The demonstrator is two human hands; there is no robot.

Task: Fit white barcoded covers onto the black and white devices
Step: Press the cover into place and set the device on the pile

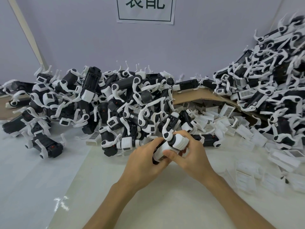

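White cover (162, 150) on device (179, 142) in L hand (145, 164), R hand (194, 156); pile (132, 100) behind.

The near table (156, 204) lies open from its left edge to the middle, wide enough for an arm to pass. Beyond it a heap of black and white devices (102, 100) runs from far left to centre, legs jutting every way. A taller heap (272, 76) climbs the right side against the wall (74, 38). Between them a cardboard sheet (194, 95) bridges a low gap crammed with loose white covers (212, 116), which spill over the near right. A stray device (44, 146) sits apart, near left. The left hand (143, 166) and right hand (194, 157) grip a single device (179, 142) at the central heap's near edge.
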